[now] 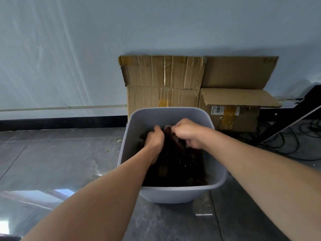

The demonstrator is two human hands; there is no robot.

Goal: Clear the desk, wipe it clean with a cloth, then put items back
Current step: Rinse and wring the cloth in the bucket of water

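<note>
Left hand (155, 138), right hand (188, 134) round cloth (171, 137)

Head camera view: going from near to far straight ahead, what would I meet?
Grey tub → dark cloth inside it, gripped by the left hand and right hand → cardboard boxes → white wall.

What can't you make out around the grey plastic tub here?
Head view throughout.
- Bottom of the grey plastic tub: covered by the dark brown cloth.
- Fingertips of the left hand and right hand: buried in the cloth they grip.
- White barcode label on the brown cardboard box: too small to read.
- Black desk frame: cut off by the right edge.
</note>
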